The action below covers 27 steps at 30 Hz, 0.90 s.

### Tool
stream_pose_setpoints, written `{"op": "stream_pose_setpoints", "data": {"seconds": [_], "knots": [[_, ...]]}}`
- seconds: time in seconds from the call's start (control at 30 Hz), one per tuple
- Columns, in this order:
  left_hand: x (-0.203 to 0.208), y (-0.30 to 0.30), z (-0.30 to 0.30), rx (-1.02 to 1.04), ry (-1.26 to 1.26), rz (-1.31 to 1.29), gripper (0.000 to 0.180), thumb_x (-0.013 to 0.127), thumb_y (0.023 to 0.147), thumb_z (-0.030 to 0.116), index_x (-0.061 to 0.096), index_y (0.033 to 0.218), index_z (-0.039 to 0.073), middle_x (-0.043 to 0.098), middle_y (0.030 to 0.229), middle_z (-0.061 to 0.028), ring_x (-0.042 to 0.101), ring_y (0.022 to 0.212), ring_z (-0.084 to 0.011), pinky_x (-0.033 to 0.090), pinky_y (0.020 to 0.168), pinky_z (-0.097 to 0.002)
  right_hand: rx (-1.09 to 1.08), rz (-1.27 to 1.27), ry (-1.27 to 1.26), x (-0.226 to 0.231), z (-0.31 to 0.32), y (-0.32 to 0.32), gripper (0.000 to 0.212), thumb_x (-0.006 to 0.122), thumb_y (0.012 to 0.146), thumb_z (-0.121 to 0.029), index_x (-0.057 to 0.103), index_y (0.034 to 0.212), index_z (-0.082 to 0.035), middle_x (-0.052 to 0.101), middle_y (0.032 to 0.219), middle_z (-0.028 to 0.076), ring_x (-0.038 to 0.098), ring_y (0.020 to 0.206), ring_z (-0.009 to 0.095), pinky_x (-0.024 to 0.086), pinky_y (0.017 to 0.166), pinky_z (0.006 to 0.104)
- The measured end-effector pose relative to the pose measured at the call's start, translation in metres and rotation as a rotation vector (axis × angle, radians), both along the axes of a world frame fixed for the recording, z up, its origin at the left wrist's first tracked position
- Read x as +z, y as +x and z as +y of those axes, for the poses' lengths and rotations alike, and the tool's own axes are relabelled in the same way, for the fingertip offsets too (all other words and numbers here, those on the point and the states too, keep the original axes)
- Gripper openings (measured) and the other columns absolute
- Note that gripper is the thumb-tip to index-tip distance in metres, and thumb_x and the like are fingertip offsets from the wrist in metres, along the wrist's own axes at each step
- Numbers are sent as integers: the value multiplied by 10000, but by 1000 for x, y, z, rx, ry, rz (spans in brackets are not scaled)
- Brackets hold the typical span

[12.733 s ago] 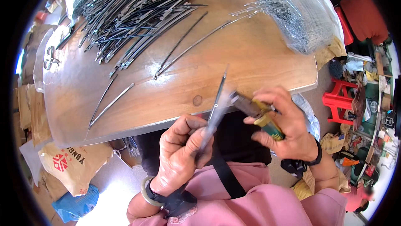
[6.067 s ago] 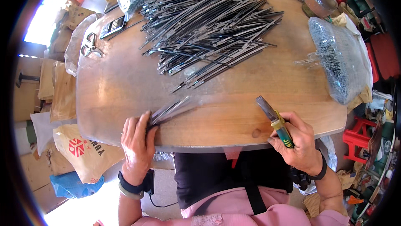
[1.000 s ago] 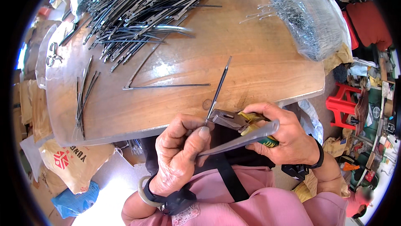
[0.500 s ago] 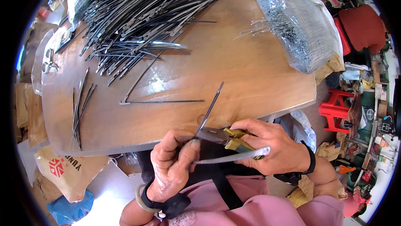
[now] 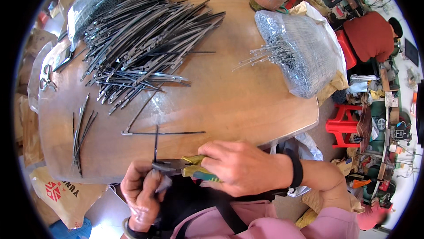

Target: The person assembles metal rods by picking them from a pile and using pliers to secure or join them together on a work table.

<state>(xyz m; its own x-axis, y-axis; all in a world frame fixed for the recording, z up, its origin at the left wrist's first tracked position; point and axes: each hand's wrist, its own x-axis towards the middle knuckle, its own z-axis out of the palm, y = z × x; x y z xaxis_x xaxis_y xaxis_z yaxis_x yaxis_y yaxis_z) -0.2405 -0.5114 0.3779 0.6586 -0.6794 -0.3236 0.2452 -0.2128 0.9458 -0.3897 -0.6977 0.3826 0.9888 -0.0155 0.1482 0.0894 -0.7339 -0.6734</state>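
Though slim, a straight dark strip (image 5: 156, 144) in the left of the hands (image 5: 143, 197), pliers (image 5: 198, 172) in the right (image 5: 247, 168).

Part of the thin dark rod (image 5: 156, 145) is hidden by the fingers of the left hand (image 5: 141, 192). The handle ends of the pliers (image 5: 191, 168) are covered by the right hand (image 5: 240, 168). A grey shape (image 5: 164, 183) beside the left thumb is too blurred to be named. Below the left hand, a pale bangle (image 5: 125, 227) is cut off by the bottom edge. Far right of the right hand, small things (image 5: 401, 132) cannot be made out.
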Motion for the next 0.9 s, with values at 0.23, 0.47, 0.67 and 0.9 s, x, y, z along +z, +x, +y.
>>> {"op": "stream_pose_setpoints", "data": {"seconds": [0.23,0.47,0.67,0.9], "knots": [[-7,107,89,253,322,-721,119,569,929,34,616,1029,-7,622,840,-53,525,656,-105,427,590,-249,-238,-180,-595,12,-98,19,228,671,688,-96,607,882,4,577,1062,162,599,939,302,519,641,364],[16,89,22,-236,271,-1091,359,672,779,15,634,1135,-17,577,1063,-180,558,1011,-336,435,916,-390,-230,-128,-863,19,-100,14,184,640,594,-43,571,755,14,567,1016,153,579,880,308,520,748,403],[0,87,-22,-506,236,-1354,211,659,730,-31,637,936,6,555,1045,-183,536,989,-363,440,842,-413,-474,-325,-407,65,-83,15,143,660,715,22,615,850,16,570,1162,180,580,919,271,486,787,362],[20,76,-19,-438,339,-1142,103,588,824,-47,617,911,1,602,875,-141,593,748,-284,474,629,-358,-601,-772,933,61,-69,-30,207,704,858,-114,642,1042,-43,512,1204,111,498,954,188,416,801,306]]}}
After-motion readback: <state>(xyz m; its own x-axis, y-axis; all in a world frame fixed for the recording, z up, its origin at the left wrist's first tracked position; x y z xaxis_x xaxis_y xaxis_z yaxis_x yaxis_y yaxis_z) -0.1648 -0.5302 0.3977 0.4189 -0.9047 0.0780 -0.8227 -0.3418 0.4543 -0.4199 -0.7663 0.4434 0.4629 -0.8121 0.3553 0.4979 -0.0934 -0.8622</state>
